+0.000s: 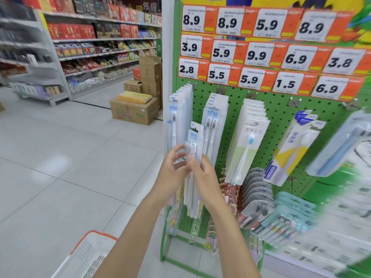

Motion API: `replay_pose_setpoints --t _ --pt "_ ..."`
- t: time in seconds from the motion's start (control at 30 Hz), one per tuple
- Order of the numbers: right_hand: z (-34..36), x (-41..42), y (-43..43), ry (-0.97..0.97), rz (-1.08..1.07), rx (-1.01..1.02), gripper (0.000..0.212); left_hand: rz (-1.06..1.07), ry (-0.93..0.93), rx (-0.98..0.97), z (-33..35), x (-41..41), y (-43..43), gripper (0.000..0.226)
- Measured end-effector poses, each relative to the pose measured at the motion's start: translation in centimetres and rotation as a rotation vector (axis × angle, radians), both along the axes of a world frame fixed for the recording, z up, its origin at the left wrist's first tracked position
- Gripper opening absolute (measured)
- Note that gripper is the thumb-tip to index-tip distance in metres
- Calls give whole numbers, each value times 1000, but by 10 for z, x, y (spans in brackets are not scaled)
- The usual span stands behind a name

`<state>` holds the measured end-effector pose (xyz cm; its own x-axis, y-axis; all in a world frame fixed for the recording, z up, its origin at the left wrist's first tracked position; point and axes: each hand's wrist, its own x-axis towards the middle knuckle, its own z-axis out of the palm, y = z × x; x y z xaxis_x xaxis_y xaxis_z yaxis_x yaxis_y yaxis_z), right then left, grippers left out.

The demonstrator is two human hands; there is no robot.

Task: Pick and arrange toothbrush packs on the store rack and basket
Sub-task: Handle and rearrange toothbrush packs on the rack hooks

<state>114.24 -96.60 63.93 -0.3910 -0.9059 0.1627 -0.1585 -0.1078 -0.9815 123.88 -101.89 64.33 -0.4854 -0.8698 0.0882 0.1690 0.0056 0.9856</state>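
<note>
Both hands hold a stack of clear toothbrush packs [194, 141] upright in front of the green pegboard rack [281, 109]. My right hand [202, 173] grips the stack from the right, thumb on its front. My left hand [172, 169] supports it from the left with fingers spread around the edge. More toothbrush packs hang on hooks: one row at the rack's left edge [180, 105], a second row [215, 113] behind the held stack, a third with a blue-headed brush [249, 137]. A white basket with orange rim [88, 255] sits at the bottom left, below my left forearm.
Orange-and-white price tags [261, 53] cover the rack's top. Other hanging goods [289, 217] fill its lower right. Cardboard boxes [133, 109] stand on the tiled floor beside the rack. Stocked shelves [100, 47] line the aisle at the left.
</note>
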Motion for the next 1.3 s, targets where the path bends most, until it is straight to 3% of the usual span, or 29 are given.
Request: replay_pose_setpoints --t 0.1,0.2,0.4,0.8,0.87,0.97,1.1,1.2,1.3 --pt "0 -13 -2 -53 -182 -134 15 -11 -35 -58 1 -8 -5 46" --pt "8 -28 -9 -69 -231 -218 23 3 -61 -143 7 -19 -12 45" --pt "24 -50 -32 -29 -269 -236 27 -6 -84 -221 25 -38 -28 49" --pt "21 -65 -50 75 -347 -130 19 -5 -107 -168 23 -56 -46 44" --pt "23 -63 -46 160 -388 -109 23 1 -106 -158 25 -56 -50 41" --pt "47 -60 -31 382 -423 -130 46 8 -113 -163 31 -56 -57 43" --pt "114 -78 -25 721 -440 -220 41 23 -104 -242 47 -57 -63 48" --pt "157 -105 -38 953 -357 -14 28 -2 -94 -274 56 -59 -64 49" --pt "174 -122 -52 999 -154 232 17 -47 -93 -290 61 -62 -61 48"
